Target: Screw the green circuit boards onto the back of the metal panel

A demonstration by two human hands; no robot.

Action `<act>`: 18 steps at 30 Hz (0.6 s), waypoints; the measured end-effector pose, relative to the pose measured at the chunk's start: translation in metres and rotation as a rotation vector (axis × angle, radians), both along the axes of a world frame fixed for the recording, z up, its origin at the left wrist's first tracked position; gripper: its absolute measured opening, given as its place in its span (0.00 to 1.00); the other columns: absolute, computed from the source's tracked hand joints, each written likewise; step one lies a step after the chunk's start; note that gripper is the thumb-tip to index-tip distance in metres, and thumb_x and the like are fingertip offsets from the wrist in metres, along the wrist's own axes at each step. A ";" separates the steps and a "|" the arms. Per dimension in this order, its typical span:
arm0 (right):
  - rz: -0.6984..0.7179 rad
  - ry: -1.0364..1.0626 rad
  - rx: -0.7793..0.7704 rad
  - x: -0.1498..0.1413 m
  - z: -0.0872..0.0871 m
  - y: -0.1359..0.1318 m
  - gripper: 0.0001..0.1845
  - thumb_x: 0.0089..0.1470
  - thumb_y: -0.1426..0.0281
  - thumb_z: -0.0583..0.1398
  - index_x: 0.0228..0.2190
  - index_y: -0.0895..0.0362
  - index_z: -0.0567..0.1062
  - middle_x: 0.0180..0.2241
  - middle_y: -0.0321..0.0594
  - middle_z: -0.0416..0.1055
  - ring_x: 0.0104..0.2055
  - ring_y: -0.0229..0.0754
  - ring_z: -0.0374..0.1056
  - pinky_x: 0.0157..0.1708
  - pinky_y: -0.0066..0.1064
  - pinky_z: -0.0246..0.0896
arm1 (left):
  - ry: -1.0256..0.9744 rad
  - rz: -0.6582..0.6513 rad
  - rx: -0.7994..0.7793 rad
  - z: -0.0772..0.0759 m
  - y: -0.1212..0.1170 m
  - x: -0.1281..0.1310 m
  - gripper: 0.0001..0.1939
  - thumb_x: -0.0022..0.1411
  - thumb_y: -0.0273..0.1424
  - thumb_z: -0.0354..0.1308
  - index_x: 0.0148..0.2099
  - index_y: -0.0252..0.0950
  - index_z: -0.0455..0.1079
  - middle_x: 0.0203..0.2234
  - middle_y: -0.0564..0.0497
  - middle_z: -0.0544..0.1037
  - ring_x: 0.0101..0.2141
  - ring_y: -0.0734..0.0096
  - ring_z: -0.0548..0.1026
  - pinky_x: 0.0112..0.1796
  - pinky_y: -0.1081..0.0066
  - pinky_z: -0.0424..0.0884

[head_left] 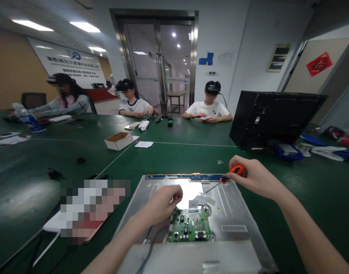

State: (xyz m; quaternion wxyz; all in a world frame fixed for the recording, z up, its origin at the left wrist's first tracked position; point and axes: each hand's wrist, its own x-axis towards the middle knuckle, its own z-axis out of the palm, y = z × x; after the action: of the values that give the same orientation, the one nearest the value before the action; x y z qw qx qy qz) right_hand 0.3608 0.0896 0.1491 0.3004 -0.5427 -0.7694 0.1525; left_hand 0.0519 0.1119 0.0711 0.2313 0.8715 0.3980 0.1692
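Across the lower middle of the frame, a circuit board (188, 225) sits on a metal panel (234, 213). The right hand (250, 171) is wrapped around a screwdriver (239, 171); a slip of its tip could tear the flat cable (193, 206) nearby. The left hand (166, 199) curls above the panel, whether pinching anything I cannot tell. Below is a green table (191, 155); glass doors (176, 68) fill the upper middle.

metal panel (233, 213): silver, flat on tabletop (90, 160) | circuit board (191, 226): green, atop panel's middle | screwdriver (239, 170): orange-black handle, thin shaft slanting down over panel
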 end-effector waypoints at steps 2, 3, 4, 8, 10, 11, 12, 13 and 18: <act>-0.082 0.229 0.006 0.007 -0.020 0.000 0.14 0.51 0.57 0.66 0.29 0.53 0.72 0.24 0.32 0.69 0.24 0.37 0.64 0.23 0.28 0.56 | -0.013 -0.014 0.023 0.001 -0.011 0.009 0.07 0.64 0.24 0.52 0.35 0.36 0.70 0.29 0.50 0.74 0.32 0.65 0.71 0.35 0.70 0.64; -0.115 0.280 0.010 0.009 -0.032 -0.001 0.15 0.51 0.55 0.65 0.29 0.53 0.71 0.23 0.32 0.68 0.23 0.37 0.64 0.22 0.27 0.56 | -0.016 -0.029 0.031 0.001 -0.016 0.015 0.06 0.64 0.24 0.53 0.35 0.36 0.70 0.29 0.51 0.74 0.32 0.66 0.71 0.35 0.70 0.64; -0.138 0.313 0.009 0.011 -0.044 -0.002 0.17 0.53 0.53 0.63 0.30 0.53 0.70 0.22 0.32 0.67 0.21 0.37 0.63 0.21 0.27 0.56 | -0.018 -0.048 0.036 0.000 -0.021 0.021 0.06 0.65 0.25 0.54 0.35 0.36 0.71 0.29 0.51 0.75 0.32 0.66 0.72 0.35 0.70 0.64; -0.227 0.460 0.010 0.014 -0.084 -0.009 0.22 0.56 0.47 0.57 0.32 0.53 0.67 0.18 0.29 0.62 0.17 0.38 0.61 0.16 0.28 0.58 | -0.007 -0.139 0.051 -0.003 -0.035 0.046 0.07 0.66 0.25 0.56 0.35 0.36 0.73 0.30 0.51 0.75 0.33 0.67 0.73 0.36 0.71 0.65; -0.255 0.500 0.014 0.013 -0.094 -0.011 0.23 0.54 0.46 0.58 0.31 0.53 0.66 0.17 0.29 0.61 0.16 0.37 0.61 0.15 0.28 0.57 | 0.000 -0.183 0.061 -0.003 -0.039 0.055 0.08 0.66 0.23 0.56 0.36 0.36 0.74 0.31 0.51 0.76 0.34 0.67 0.73 0.36 0.71 0.65; -0.264 0.512 0.017 0.012 -0.097 -0.012 0.23 0.54 0.46 0.58 0.31 0.53 0.66 0.17 0.29 0.61 0.15 0.37 0.60 0.15 0.28 0.57 | 0.003 -0.204 0.068 -0.004 -0.041 0.058 0.08 0.66 0.22 0.55 0.36 0.36 0.74 0.32 0.50 0.76 0.34 0.67 0.73 0.36 0.72 0.65; -0.269 0.519 0.020 0.012 -0.099 -0.013 0.23 0.53 0.46 0.59 0.31 0.53 0.67 0.17 0.29 0.62 0.15 0.37 0.60 0.15 0.27 0.57 | 0.006 -0.224 0.076 -0.004 -0.044 0.061 0.09 0.65 0.20 0.55 0.36 0.36 0.74 0.32 0.50 0.76 0.34 0.67 0.73 0.35 0.72 0.65; -0.270 0.524 0.023 0.011 -0.100 -0.013 0.22 0.53 0.46 0.59 0.32 0.53 0.67 0.17 0.29 0.62 0.15 0.37 0.60 0.15 0.27 0.57 | 0.009 -0.240 0.084 -0.004 -0.046 0.062 0.09 0.64 0.19 0.55 0.36 0.36 0.74 0.32 0.50 0.75 0.34 0.67 0.72 0.35 0.72 0.64; -0.263 0.519 0.049 0.008 -0.100 -0.015 0.20 0.53 0.49 0.61 0.32 0.53 0.68 0.19 0.29 0.63 0.17 0.37 0.61 0.17 0.28 0.57 | 0.055 -0.326 0.144 -0.012 -0.057 0.068 0.09 0.60 0.18 0.54 0.34 0.35 0.72 0.32 0.48 0.74 0.34 0.65 0.71 0.33 0.70 0.64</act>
State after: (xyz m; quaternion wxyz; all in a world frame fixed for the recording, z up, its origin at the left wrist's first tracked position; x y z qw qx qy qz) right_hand 0.3692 0.0749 0.0490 0.5175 -0.5731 -0.5933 0.2275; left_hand 0.1196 0.0550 0.0589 0.1817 0.9430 0.2446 0.1337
